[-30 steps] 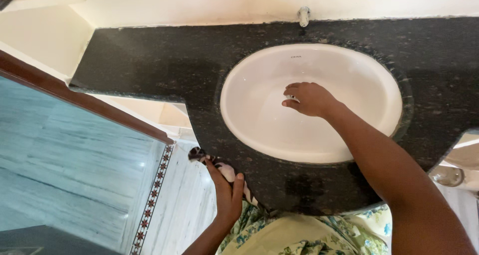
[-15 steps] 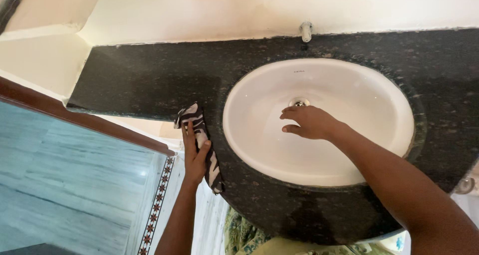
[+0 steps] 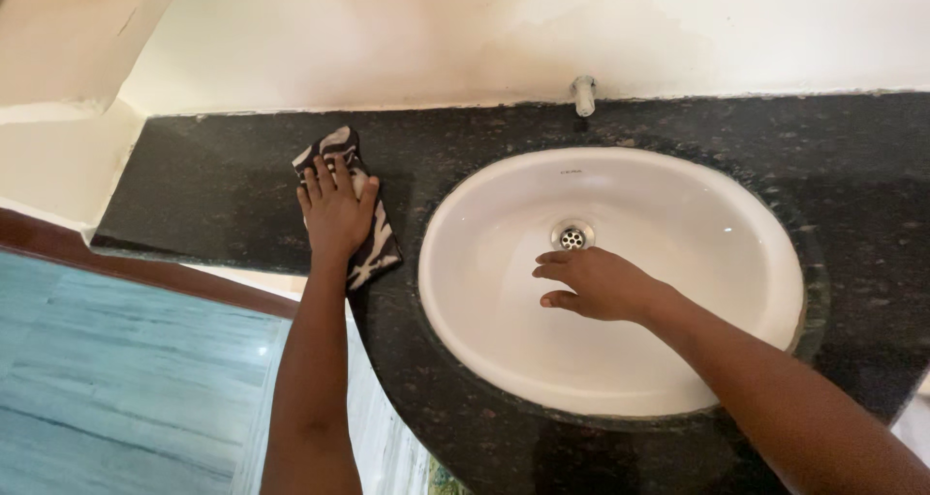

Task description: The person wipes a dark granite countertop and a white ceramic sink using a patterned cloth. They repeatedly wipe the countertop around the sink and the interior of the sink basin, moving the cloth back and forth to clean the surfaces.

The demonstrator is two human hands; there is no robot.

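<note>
Left hand (image 3: 334,214) lies flat, fingers spread, pressing a black-and-white patterned cloth (image 3: 360,226) onto the dark speckled counter (image 3: 223,180), just left of the sink (image 3: 678,262); the hand is not closed around the cloth, palm on top only. Right hand (image 3: 596,284) rests inside the sink, fingers loosely curled and holding nothing, just below the metal drain (image 3: 573,235). A short metal tap stub (image 3: 583,95) projects from the pale wall (image 3: 484,30) directly behind the sink. Blue-grey tiled floor (image 3: 116,379) shows left of the sink, below the counter edge.
</note>
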